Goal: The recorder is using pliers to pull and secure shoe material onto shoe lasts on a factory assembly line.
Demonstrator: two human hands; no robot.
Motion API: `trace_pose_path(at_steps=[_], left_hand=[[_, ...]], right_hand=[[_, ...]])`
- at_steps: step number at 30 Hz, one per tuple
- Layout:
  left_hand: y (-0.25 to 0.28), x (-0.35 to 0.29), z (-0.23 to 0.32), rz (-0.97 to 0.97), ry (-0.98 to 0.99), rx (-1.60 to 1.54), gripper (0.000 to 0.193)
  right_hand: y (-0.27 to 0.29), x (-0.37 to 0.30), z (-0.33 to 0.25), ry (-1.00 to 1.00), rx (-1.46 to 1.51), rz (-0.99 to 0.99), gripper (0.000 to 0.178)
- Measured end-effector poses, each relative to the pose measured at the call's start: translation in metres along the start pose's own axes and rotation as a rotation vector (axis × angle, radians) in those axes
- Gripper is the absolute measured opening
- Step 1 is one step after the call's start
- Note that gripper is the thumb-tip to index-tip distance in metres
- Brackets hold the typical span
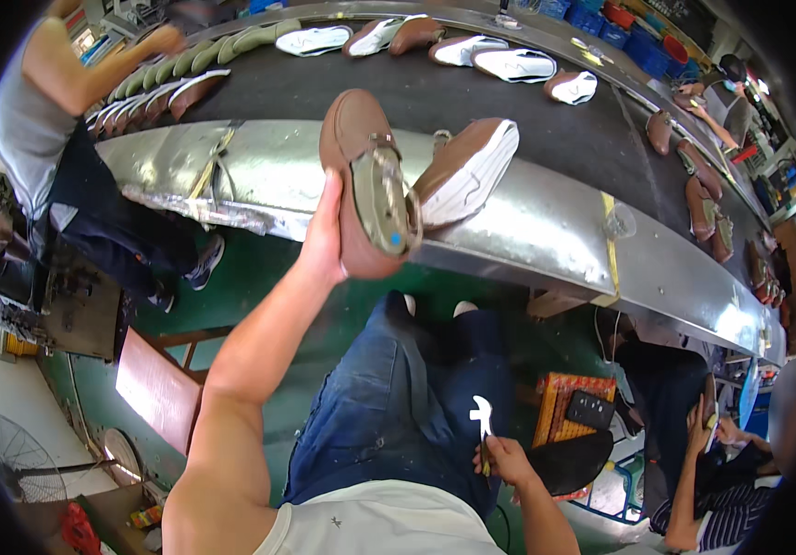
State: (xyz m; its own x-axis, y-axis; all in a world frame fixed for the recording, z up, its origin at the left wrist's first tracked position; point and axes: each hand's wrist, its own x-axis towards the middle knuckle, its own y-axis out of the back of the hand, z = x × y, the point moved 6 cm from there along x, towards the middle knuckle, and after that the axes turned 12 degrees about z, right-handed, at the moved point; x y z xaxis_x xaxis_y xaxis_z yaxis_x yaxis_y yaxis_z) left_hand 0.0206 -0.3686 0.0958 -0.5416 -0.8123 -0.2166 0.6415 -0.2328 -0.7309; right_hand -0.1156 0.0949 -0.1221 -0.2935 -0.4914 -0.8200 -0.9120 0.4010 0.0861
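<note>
My left hand (326,231) grips a brown slip-on shoe (353,139) and lifts it over the near metal edge of the conveyor. Inside the shoe's opening sits a green shoe last (376,194) with a blue dot near the heel. Right beside it, a second brown shoe (476,171) lies tipped on the metal edge, its white underside facing me. Low over my right thigh, my right hand (506,460) is closed round the handle of a hammer (483,414), whose pale metal head points up and away.
The dark conveyor belt (546,120) carries a row of shoes (509,65) along its far side and green lasts (203,57) at left. A person (37,120) stands at left; another person's hands (698,430) work at lower right. A black stool seat (572,462) is near my right hand.
</note>
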Motion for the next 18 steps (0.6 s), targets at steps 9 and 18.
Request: trace_pose_path(at_steps=[9, 18], left_hand=[[-0.006, 0.286, 0.068, 0.301, -0.546, 0.953, 0.099], [-0.065, 0.336, 0.001, 0.377, -0.922, 1.797, 0.082]], right_hand=[[0.017, 0.027, -0.041, -0.053, 0.032, -0.037, 0.045], [0.035, 0.035, -0.066, -0.09, 0.052, -0.081, 0.046]])
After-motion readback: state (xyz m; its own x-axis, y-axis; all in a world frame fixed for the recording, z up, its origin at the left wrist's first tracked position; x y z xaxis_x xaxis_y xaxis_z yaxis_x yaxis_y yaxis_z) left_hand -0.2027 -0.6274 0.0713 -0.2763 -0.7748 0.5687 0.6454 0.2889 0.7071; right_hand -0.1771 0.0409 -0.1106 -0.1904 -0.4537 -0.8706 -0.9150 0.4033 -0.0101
